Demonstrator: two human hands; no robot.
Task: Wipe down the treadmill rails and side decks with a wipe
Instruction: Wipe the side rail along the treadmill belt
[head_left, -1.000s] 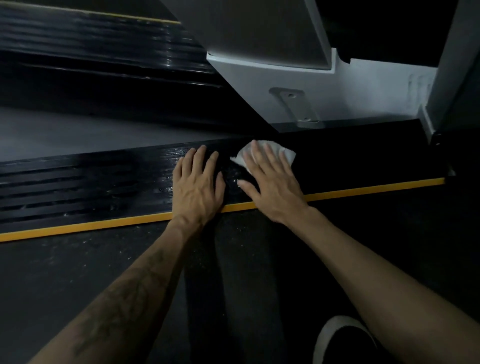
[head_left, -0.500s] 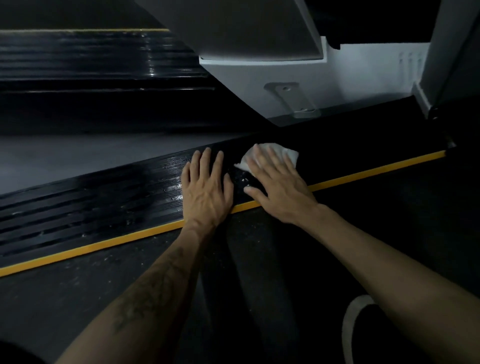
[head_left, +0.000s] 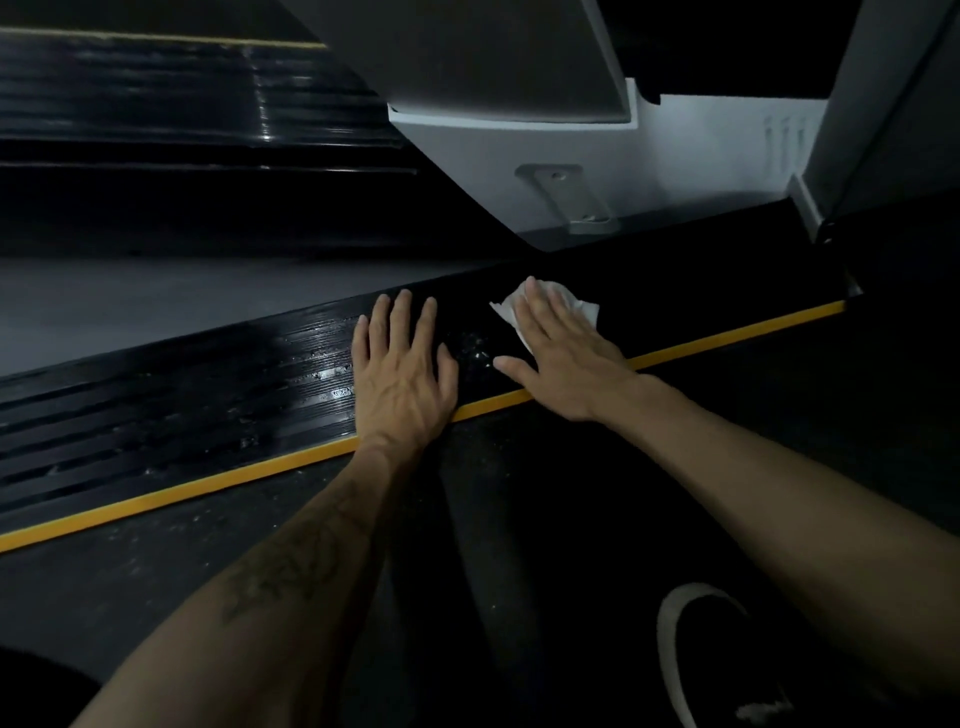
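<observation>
A black ribbed side deck (head_left: 197, 400) with a yellow stripe (head_left: 208, 486) along its near edge runs diagonally across the view. My right hand (head_left: 558, 358) lies flat on a white wipe (head_left: 582, 306), pressing it onto the deck near its right end. My left hand (head_left: 402, 374) rests flat on the deck just left of it, fingers spread, holding nothing. Wet specks glisten on the deck between the two hands. The dark treadmill belt (head_left: 571, 519) lies under my forearms.
The white motor cover and upright base (head_left: 649, 171) rise just beyond the wipe. A grey floor strip (head_left: 156, 306) and another black ribbed deck (head_left: 182, 104) lie further back. A shoe with a white sole (head_left: 717, 660) sits on the belt at lower right.
My right hand has slid the wipe to the right along the deck, widening the gap to my left hand. The left hand stays planted; the view has tilted.
</observation>
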